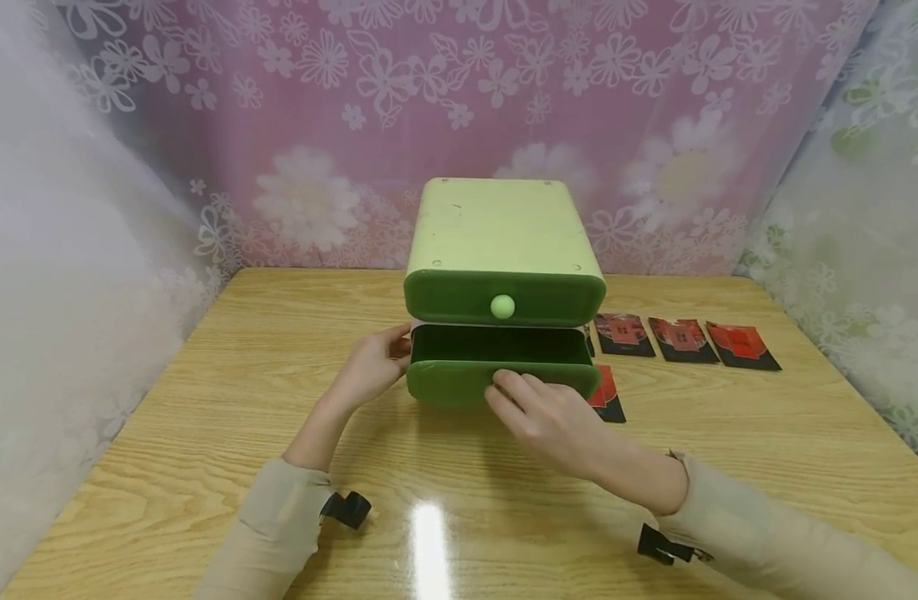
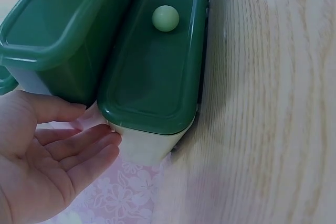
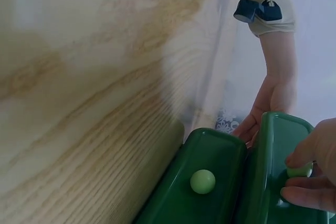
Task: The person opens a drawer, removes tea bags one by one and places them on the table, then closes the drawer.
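Observation:
A small cabinet (image 1: 504, 221) with a pale yellow-green shell and dark green drawer fronts stands on the table. Its top drawer (image 1: 459, 296) is closed, while the middle drawer (image 1: 451, 379) is pulled out; the part of its inside that shows is dark. Below that, the bottom drawer (image 2: 152, 66) is closed. My right hand (image 1: 544, 417) pinches the round light green knob (image 3: 300, 170) of the middle drawer between thumb and fingers. On the cabinet's left side, my left hand (image 1: 372, 367) rests with its extended fingers (image 2: 89, 148) against the shell.
Several red and black packets lie to the right of the cabinet, among them one packet (image 1: 742, 346) at the row's right end and another (image 1: 609, 396) partly hidden behind the drawer. A flowered curtain (image 1: 459, 100) hangs behind the wooden table (image 1: 203, 417).

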